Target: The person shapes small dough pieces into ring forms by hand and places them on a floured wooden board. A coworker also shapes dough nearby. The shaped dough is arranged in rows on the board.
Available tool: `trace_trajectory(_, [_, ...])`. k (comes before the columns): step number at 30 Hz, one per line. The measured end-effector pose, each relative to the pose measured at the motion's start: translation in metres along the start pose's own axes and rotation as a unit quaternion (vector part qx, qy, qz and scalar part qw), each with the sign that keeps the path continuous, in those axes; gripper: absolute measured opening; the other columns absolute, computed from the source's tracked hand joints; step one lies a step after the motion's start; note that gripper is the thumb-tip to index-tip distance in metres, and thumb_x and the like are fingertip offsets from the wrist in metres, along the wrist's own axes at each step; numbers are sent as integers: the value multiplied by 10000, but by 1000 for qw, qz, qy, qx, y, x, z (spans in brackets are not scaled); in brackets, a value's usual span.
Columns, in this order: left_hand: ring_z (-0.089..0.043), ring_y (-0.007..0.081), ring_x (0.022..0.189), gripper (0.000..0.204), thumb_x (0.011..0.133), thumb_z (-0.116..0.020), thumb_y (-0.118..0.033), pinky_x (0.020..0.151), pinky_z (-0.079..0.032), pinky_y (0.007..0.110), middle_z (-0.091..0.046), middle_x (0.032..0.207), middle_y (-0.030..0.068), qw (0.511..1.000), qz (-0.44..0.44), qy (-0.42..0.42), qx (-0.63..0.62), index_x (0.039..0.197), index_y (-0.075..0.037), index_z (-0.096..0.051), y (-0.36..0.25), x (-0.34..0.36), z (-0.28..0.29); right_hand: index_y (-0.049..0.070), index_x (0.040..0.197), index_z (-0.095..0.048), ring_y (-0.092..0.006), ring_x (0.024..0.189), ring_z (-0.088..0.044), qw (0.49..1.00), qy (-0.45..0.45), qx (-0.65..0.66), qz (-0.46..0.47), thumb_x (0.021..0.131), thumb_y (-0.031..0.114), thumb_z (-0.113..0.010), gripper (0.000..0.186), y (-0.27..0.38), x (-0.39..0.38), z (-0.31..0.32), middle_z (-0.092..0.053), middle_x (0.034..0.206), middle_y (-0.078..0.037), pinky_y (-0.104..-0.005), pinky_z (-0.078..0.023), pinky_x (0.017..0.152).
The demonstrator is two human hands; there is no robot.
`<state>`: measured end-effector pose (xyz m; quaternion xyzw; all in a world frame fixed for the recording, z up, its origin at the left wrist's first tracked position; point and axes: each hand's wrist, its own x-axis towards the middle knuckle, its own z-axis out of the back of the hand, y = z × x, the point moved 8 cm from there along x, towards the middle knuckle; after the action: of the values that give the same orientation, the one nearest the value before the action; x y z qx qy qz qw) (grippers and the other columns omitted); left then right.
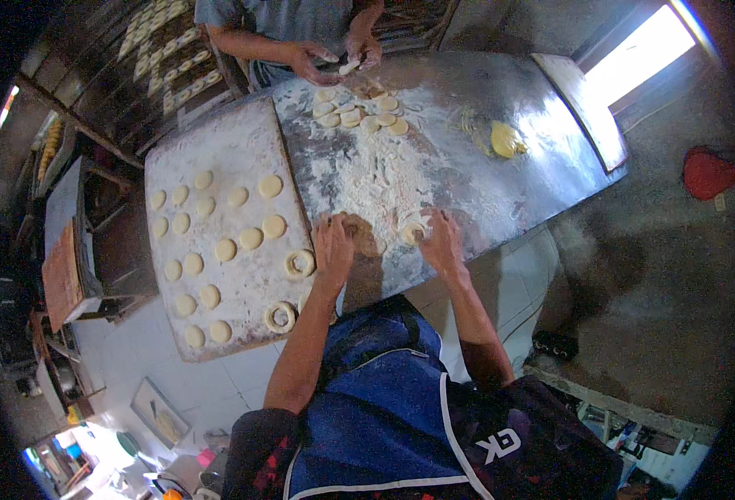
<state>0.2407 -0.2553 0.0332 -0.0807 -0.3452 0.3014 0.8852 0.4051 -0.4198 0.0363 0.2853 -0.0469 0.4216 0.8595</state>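
My right hand point(441, 240) is at the floured table's near edge, its fingers closed on a small pale dough ring point(411, 233). To its left, my left hand point(333, 248) rests where the table meets the board, its fingers stretched forward and nothing visible in them. Two dough rings lie on the board beside that hand, one dough ring point(299, 263) closer and another ring point(280, 317) by the board's front edge. Several flat dough rounds point(250, 238) cover the rest of the whitish board point(242, 142). Loose flour point(376, 179) is spread in front of both hands.
Across the metal table point(467, 92), a person's hands point(334, 67) hold a piece of dough. Below them several dough rounds point(370, 123) are clustered. A yellow lump point(507, 140) sits to the right. Racks of dough pieces point(167, 50) stand at the far left.
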Motion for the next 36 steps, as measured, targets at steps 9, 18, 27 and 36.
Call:
trace_trajectory(9, [-671, 233, 826, 223, 901, -616, -140, 760, -518, 352, -692, 887, 148, 844, 271, 168, -433, 1025, 43, -645, 12, 1, 4, 6, 1082, -650, -143, 790, -637, 920, 107, 369, -76, 797, 142, -747, 331, 75, 12, -36, -684, 917, -91, -295, -529, 703])
trace_trajectory(18, [-624, 188, 969, 261, 928, -543, -79, 814, -499, 318, -676, 1020, 150, 867, 195, 202, -411, 1152, 17, -637, -2, 7, 28, 15, 1123, -591, -142, 826, -623, 907, 134, 387, -100, 765, 48, -742, 390, 88, 17, -41, -666, 949, -89, -293, -532, 684])
trace_trajectory(27, [-612, 219, 991, 388, 950, -482, -17, 824, -505, 321, -626, 1131, 160, 727, 327, 173, -578, 1337, -41, -462, -1, -5, 25, 65, 1298, -427, -130, 804, -594, 856, 181, 478, -72, 728, -47, -673, 630, 113, 12, -33, -578, 894, -73, -295, -505, 661])
trace_trajectory(36, [-594, 203, 922, 528, 810, -549, 56, 785, -497, 321, -568, 1023, 85, 785, 255, 170, -538, 1300, -55, -386, 0, -9, 49, 12, 1103, -545, -113, 741, -565, 742, 230, 600, -189, 922, 313, -488, 356, 114, 15, -58, -582, 860, -61, -250, -463, 622])
